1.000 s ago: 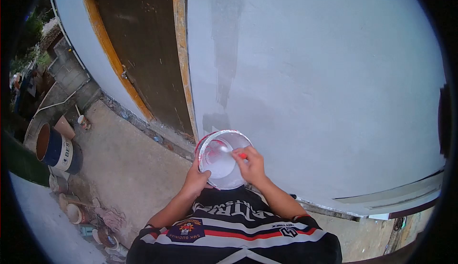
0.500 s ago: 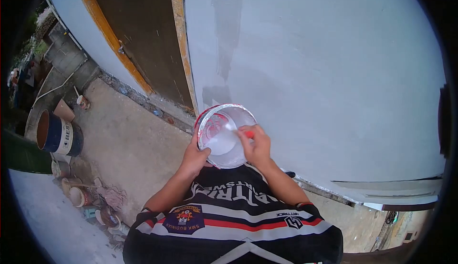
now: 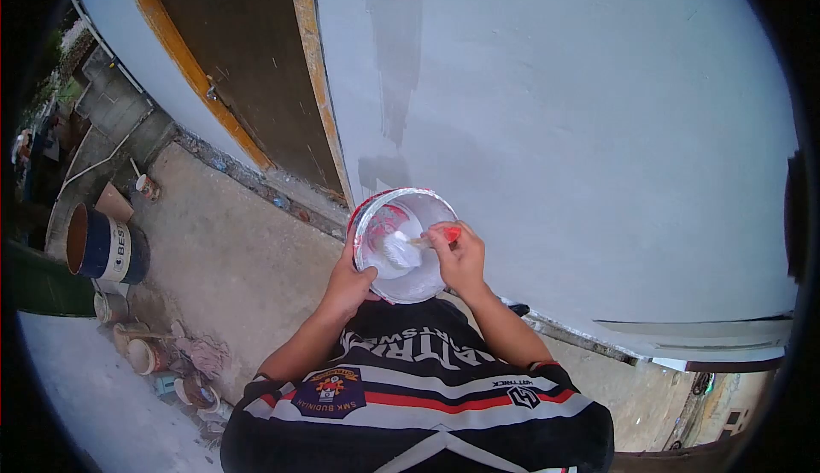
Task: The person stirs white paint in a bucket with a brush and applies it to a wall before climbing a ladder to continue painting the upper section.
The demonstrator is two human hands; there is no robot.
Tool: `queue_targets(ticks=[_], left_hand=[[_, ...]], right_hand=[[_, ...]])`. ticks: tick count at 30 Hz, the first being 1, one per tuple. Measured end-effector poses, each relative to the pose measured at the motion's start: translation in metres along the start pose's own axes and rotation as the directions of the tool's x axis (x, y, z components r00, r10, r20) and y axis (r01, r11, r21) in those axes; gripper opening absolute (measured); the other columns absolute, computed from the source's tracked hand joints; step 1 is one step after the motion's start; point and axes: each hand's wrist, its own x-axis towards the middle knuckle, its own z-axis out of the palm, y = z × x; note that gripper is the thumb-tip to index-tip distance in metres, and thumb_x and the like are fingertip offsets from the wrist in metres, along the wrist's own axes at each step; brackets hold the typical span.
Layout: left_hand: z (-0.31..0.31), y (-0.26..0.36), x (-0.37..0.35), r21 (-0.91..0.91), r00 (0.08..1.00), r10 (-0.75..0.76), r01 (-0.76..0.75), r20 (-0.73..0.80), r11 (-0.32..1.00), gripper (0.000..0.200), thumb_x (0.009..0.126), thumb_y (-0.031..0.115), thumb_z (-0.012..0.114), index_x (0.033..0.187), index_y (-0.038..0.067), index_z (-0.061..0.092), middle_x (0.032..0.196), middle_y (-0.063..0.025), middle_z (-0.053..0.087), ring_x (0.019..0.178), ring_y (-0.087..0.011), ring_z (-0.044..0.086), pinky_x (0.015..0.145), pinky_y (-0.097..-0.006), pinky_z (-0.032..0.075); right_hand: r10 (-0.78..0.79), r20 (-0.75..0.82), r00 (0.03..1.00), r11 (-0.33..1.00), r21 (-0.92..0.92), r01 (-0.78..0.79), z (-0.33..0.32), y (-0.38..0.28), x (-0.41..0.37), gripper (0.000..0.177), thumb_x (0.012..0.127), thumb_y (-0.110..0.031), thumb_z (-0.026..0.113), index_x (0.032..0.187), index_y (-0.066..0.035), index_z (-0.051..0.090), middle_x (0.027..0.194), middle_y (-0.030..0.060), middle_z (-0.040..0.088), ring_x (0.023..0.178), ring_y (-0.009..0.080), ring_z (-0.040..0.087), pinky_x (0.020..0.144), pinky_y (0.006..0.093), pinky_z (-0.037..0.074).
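Observation:
A paint bucket (image 3: 434, 204) with white-smeared walls and a red outside is tilted in front of my chest. My left hand (image 3: 348, 285) grips its near left side, thumb over the rim and the other fingers hidden behind. In my right hand (image 3: 461, 259) is a paintbrush (image 3: 403, 251), held by its red handle. The bristles, loaded with white paint, are inside the bucket, against the paint at its lower part. Some red shows through on the bucket's inner bottom.
Ahead stands a pale wall (image 3: 547, 131) with a grey patch (image 3: 393, 54). Left of it is a dark door (image 3: 243, 54) in an orange frame. On the concrete floor (image 3: 231, 225) at left stand a blue drum (image 3: 111, 246), small cans and a rag (image 3: 205, 353).
The brush, blurred before, now shows clearly in the bucket, its white bristles and more of the red handle visible. My left hand keeps its hold on the bucket.

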Motion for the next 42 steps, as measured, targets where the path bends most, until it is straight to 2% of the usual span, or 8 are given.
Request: queue_targets(ticks=[3, 8, 11, 15, 18, 38, 41, 42], left_hand=[[-0.002, -0.002, 0.001, -0.014, 1.0, 0.004, -0.004, 0.001, 1.0, 0.085, 0.079, -0.007, 0.048, 0.149, 0.021, 0.009, 0.133, -0.0193, 0.043, 0.099, -0.031, 0.06, 0.057, -0.0354, 0.059], [-0.003, -0.001, 0.002, -0.023, 1.0, 0.006, -0.006, 0.013, 1.0, 0.085, 0.079, -0.007, 0.049, 0.149, 0.02, 0.008, 0.132, -0.0191, 0.044, 0.097, -0.0305, 0.061, 0.056, -0.0358, 0.059], [-0.002, -0.001, 0.001, -0.023, 1.0, -0.01, 0.01, 0.002, 1.0, 0.086, 0.079, -0.006, 0.049, 0.149, 0.02, 0.007, 0.132, -0.0192, 0.044, 0.097, -0.0308, 0.061, 0.057, -0.0363, 0.059], [-0.003, -0.002, -0.001, -0.016, 1.0, -0.011, 0.011, -0.006, 1.0, 0.086, 0.079, -0.006, 0.049, 0.149, 0.02, 0.007, 0.132, -0.0192, 0.044, 0.096, -0.031, 0.061, 0.057, -0.0367, 0.059], [-0.004, -0.004, 0.004, 0.006, 1.0, -0.006, 0.006, -0.016, 1.0, 0.084, 0.08, -0.006, 0.047, 0.149, 0.022, 0.008, 0.131, -0.0187, 0.046, 0.098, -0.0318, 0.061, 0.059, -0.0389, 0.059], [-0.007, -0.003, 0.002, -0.018, 0.999, 0.037, -0.036, 0.01, 0.999, 0.086, 0.079, -0.005, 0.051, 0.149, 0.019, 0.007, 0.132, -0.0197, 0.043, 0.096, -0.0315, 0.061, 0.056, -0.0369, 0.06], [-0.007, -0.005, 0.004, -0.021, 0.999, 0.042, -0.042, -0.006, 0.999, 0.086, 0.078, -0.005, 0.051, 0.149, 0.018, 0.008, 0.132, -0.0198, 0.043, 0.097, -0.0318, 0.06, 0.056, -0.0372, 0.06], [-0.006, -0.004, 0.005, -0.029, 0.999, 0.034, -0.034, -0.006, 0.999, 0.085, 0.078, -0.005, 0.051, 0.149, 0.018, 0.008, 0.132, -0.0197, 0.043, 0.097, -0.0318, 0.06, 0.056, -0.0373, 0.06]], right_hand=[[-0.288, 0.082, 0.954, 0.932, -0.205, 0.299, 0.008, -0.003, -0.001, 0.01, 0.08, -0.008, 0.069, 0.088, -0.003, 0.065, 0.08, 0.013, 0.061, 0.068, 0.0261, 0.062, 0.06, 0.0319, 0.049], [-0.291, 0.088, 0.953, 0.926, -0.224, 0.303, 0.015, -0.007, 0.004, 0.012, 0.081, -0.01, 0.068, 0.086, -0.001, 0.064, 0.078, 0.0131, 0.062, 0.065, 0.0277, 0.061, 0.059, 0.0337, 0.048], [-0.097, -0.011, 0.995, 0.995, -0.012, 0.097, 0.014, 0.013, 0.009, 0.007, 0.082, -0.005, 0.066, 0.086, 0.001, 0.066, 0.08, 0.0112, 0.063, 0.067, 0.0183, 0.062, 0.058, 0.0289, 0.048], [-0.277, 0.112, 0.954, 0.921, -0.252, 0.297, 0.007, -0.007, 0.003, 0.009, 0.084, -0.007, 0.066, 0.086, 0.002, 0.066, 0.082, 0.0103, 0.065, 0.069, 0.0155, 0.062, 0.058, 0.0276, 0.048], [-0.101, -0.021, 0.995, 0.99, -0.102, 0.098, 0.007, -0.004, 0.005, 0.008, 0.082, -0.007, 0.067, 0.086, -0.001, 0.066, 0.079, 0.0113, 0.063, 0.067, 0.0187, 0.061, 0.058, 0.0284, 0.048], [-0.38, 0.204, 0.902, 0.881, -0.217, 0.42, 0.022, -0.008, 0.007, 0.013, 0.078, -0.003, 0.068, 0.091, -0.002, 0.065, 0.08, 0.0113, 0.063, 0.066, 0.0232, 0.061, 0.059, 0.0307, 0.048], [-0.167, 0.111, 0.98, 0.973, -0.14, 0.181, 0.017, -0.012, 0.01, 0.012, 0.078, -0.003, 0.068, 0.089, -0.001, 0.065, 0.08, 0.0114, 0.063, 0.067, 0.0236, 0.06, 0.061, 0.0311, 0.049], [-0.229, 0.128, 0.965, 0.956, -0.155, 0.247, 0.017, -0.013, 0.011, 0.01, 0.079, -0.004, 0.068, 0.088, -0.002, 0.065, 0.08, 0.0115, 0.064, 0.067, 0.0234, 0.061, 0.061, 0.0311, 0.049]])
